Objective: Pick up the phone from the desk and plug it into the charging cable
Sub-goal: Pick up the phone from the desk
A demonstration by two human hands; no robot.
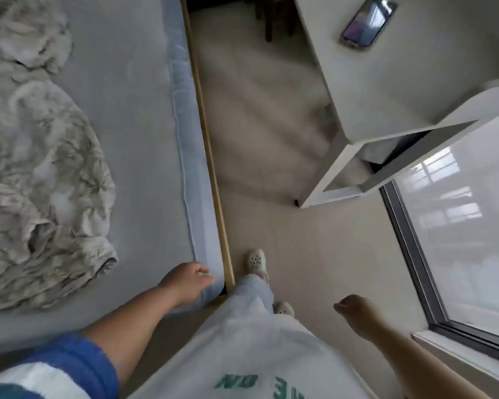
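Observation:
A dark phone [368,22] with a lit screen lies flat on the pale desk [409,82] at the top right, far from both hands. My left hand [189,279] hangs low by the corner of the bed, fingers loosely curled, holding nothing. Over the floor at the lower right is my right hand [355,308], fingers curled in, also without anything in it. No charging cable is visible.
A bed [121,139] with a crumpled patterned blanket [38,174] fills the left side. A strip of tiled floor [260,133] runs between bed and desk. A window [455,226] lines the right wall. A dark wooden chair leg [268,21] stands under the desk.

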